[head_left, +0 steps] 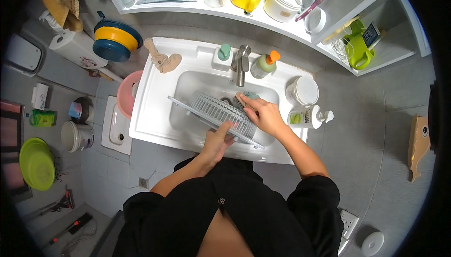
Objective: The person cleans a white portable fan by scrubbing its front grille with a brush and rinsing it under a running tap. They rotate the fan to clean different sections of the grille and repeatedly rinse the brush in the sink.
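A grey slatted fan grille (217,112) lies tilted in the white sink (155,116). My left hand (217,140) grips its near rim at the sink's front edge. My right hand (261,113) presses a brush or sponge, mostly hidden under the fingers, against the grille's upper right part, just below the metal tap (241,64).
On the sink's back rim stand a soap dispenser (222,57), a bottle with an orange cap (264,65), a white tub (303,90) and a pump bottle lying on its side (307,116). A pink basin (127,93) sits left of the sink. A shelf with cups runs above.
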{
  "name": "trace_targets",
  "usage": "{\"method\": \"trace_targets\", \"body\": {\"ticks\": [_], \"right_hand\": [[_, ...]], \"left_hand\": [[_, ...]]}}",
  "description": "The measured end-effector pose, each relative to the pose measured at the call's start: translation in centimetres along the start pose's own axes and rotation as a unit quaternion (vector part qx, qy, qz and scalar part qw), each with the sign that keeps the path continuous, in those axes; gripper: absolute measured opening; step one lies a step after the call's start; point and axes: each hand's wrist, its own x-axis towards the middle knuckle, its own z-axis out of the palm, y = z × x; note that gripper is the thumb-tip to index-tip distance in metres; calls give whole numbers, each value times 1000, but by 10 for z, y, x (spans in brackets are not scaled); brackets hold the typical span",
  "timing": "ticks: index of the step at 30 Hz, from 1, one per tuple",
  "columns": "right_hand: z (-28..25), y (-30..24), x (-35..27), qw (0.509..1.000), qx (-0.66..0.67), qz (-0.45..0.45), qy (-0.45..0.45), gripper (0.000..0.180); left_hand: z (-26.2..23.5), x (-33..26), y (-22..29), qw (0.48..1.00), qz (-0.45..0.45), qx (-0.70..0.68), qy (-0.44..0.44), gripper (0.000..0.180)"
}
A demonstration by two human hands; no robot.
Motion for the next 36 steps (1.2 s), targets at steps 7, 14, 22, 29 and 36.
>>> {"method": "trace_targets", "body": {"ticks": [7,14,22,29,36], "right_hand": [[6,-20,-6,998,-21,-30,-43,39],[-6,-23,3,998,-56,-7,-35,39],[-1,-8,37,999,-11,35,-36,32],[13,-45,53,977,-82,-38,-194,32],[36,-51,30,983,-18,0,-180,45]], "left_hand": [[0,7,-6,1000,8,-13,-22,35],[7,4,-15,1000,0,12,16,34],[4,-5,-29,998,-15,59,5,30],[-27,2,-36,994,-89,39,-47,39],[-110,19,13,972,-64,-167,-151,57]]}}
